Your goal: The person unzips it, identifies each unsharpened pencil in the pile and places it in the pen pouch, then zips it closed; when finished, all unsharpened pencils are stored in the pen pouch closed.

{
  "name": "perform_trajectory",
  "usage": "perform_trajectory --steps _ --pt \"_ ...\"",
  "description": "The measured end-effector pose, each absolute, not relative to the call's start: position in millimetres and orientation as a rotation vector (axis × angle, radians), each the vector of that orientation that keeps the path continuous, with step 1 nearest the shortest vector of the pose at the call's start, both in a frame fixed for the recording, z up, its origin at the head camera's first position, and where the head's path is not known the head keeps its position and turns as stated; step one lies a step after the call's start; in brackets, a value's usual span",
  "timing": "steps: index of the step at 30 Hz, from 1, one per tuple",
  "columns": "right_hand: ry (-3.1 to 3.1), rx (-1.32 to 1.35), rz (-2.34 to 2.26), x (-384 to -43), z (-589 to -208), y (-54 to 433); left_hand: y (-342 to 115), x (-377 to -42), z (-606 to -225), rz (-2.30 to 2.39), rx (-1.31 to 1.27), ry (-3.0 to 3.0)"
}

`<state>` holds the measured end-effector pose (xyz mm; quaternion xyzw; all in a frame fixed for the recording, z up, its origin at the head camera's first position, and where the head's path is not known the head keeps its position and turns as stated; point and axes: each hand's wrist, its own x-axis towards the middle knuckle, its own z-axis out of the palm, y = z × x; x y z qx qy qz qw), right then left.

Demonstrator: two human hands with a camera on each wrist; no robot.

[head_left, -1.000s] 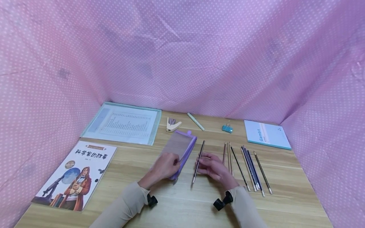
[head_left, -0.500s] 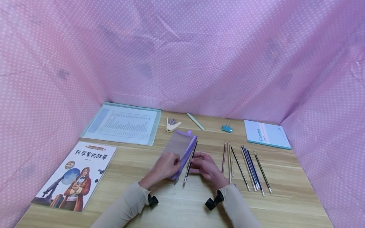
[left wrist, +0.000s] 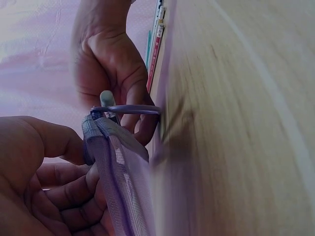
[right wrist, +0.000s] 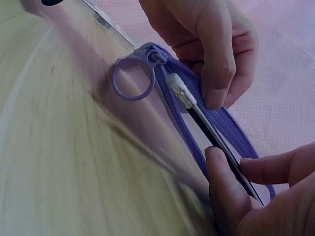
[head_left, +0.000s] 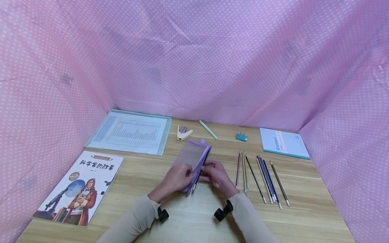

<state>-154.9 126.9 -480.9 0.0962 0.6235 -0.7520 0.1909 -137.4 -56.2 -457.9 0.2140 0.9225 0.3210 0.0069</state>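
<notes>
A purple mesh pencil case (head_left: 192,154) lies mid-table with its zipper side toward the right. My left hand (head_left: 177,176) pinches the upper edge of its zipped opening between thumb and fingers. In the right wrist view the opening gapes, and a ring-shaped zipper pull (right wrist: 134,78) hangs at the near end. My right hand (head_left: 216,175) pinches a dark pencil (right wrist: 211,132) between thumb and finger. That pencil lies along the opening, its white eraser end by the zipper pull and its far end down between the zipper edges.
Several pencils (head_left: 267,182) lie in a loose row to the right. Behind are a stapler (head_left: 184,135), a pale green pen (head_left: 208,129) and a teal binder clip (head_left: 241,136). A notebook (head_left: 285,143) lies at far right; a document folder (head_left: 130,131) and a book (head_left: 80,187) lie left.
My right hand has moved left with the pencil, from beside the case to its opening. My left hand stays on the case's edge.
</notes>
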Motion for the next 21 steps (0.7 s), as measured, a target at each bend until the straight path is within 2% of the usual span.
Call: perform_trajectory --steps 21 --pt "1.682 0.386 -2.222 -155.6 -479.3 119.0 -55.6 -138.4 -459.5 0.994 0.679 2.879"
